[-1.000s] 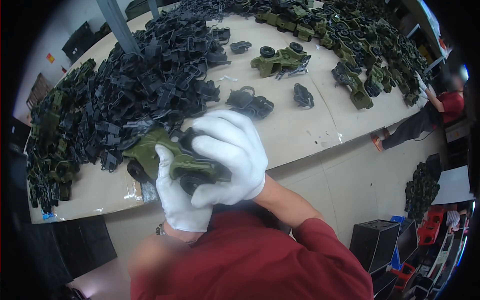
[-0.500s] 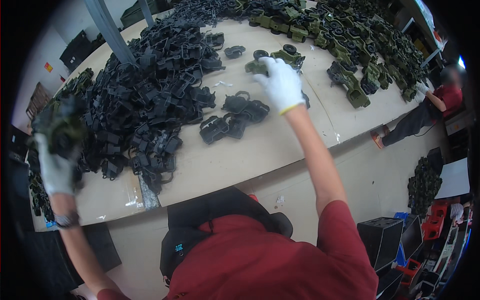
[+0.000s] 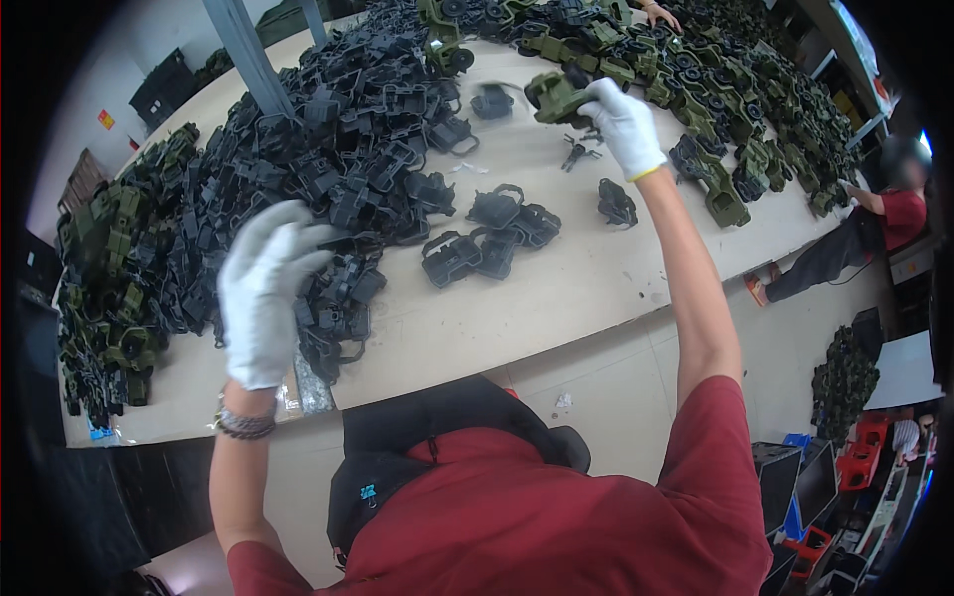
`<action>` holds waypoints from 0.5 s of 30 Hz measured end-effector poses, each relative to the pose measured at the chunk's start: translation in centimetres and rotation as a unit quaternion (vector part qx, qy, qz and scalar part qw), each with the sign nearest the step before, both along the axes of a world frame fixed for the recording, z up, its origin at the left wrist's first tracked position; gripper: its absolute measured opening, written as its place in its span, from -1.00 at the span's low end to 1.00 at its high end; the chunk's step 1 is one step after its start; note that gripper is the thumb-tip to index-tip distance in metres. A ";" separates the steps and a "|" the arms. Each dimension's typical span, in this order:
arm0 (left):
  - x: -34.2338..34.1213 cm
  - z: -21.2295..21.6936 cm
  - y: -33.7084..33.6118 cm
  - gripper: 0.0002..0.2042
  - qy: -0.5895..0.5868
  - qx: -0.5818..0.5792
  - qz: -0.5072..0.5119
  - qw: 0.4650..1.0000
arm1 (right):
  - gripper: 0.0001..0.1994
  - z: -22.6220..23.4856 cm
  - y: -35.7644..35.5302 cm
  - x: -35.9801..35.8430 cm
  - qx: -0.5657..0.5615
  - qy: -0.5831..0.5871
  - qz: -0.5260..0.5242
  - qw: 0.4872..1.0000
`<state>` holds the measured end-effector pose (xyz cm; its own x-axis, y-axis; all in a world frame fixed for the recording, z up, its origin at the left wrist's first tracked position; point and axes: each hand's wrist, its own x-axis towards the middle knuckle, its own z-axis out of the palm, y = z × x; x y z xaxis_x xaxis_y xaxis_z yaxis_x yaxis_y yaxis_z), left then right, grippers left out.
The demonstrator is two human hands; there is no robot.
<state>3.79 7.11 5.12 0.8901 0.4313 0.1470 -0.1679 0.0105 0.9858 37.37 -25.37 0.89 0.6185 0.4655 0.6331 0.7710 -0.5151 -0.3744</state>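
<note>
In the head view my right hand (image 3: 628,129), in a white glove with a yellow cuff, grips an olive-green toy vehicle body (image 3: 556,97) above the table. My left hand (image 3: 266,293), also gloved in white, is raised over the near edge of a heap of dark toy vehicle frames (image 3: 343,129). Its fingers are spread and slightly blurred, with nothing held. Below the held vehicle lies a small dark part (image 3: 579,151). Between my hands sits a small cluster of dark frames (image 3: 497,233), and a single dark piece (image 3: 616,202) lies beside my right wrist.
Green toy vehicles are heaped at the left (image 3: 114,288) and far right (image 3: 715,89). A metal post (image 3: 248,60) rises at the far left. Another person's hand (image 3: 658,14) reaches in at the far side; a person in red (image 3: 899,204) works at the right end.
My left hand has let go of a green vehicle at the left pile and moved right. My right hand has closed on a green vehicle and lifted it. Another person's hand has appeared.
</note>
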 end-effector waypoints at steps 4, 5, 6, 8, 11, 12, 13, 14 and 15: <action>3.2 -1.2 -3.3 -0.10 0.081 -0.159 -0.173 0.969 | -0.66 5.4 2.0 -8.0 -0.023 -0.182 0.175 0.967; 4.0 -1.6 -3.4 -0.10 0.080 -0.160 -0.174 0.968 | -0.71 6.2 2.7 -10.5 -0.076 -0.257 0.178 0.947; 4.6 -2.2 -3.5 -0.04 0.096 -0.253 -0.277 0.922 | -0.76 6.2 3.6 -12.9 -0.135 -0.243 0.202 0.939; 4.6 -1.8 -5.2 0.07 0.146 -0.337 -0.382 0.848 | -0.80 6.6 4.9 -17.3 -0.248 -0.277 0.260 0.891; 3.3 -4.3 -6.2 -0.15 0.215 -0.278 -0.323 0.879 | -0.70 4.5 5.5 -19.3 -0.144 -0.241 0.372 0.885; 2.4 -5.9 -6.0 -0.21 0.213 -0.349 -0.323 0.854 | -0.65 4.6 5.7 -18.7 -0.132 -0.188 0.380 0.896; 1.3 -7.1 -6.0 -0.28 0.209 -0.419 -0.316 0.825 | -0.56 3.8 5.6 -16.4 -0.066 -0.106 0.364 0.923; 0.6 -7.8 -6.0 -0.33 0.208 -0.463 -0.310 0.804 | -0.53 3.2 4.5 -15.1 0.047 0.016 0.258 0.965; 0.1 -7.2 -6.5 -0.30 0.171 -0.470 -0.308 0.809 | -0.50 2.6 4.2 -12.0 0.090 0.100 0.132 0.982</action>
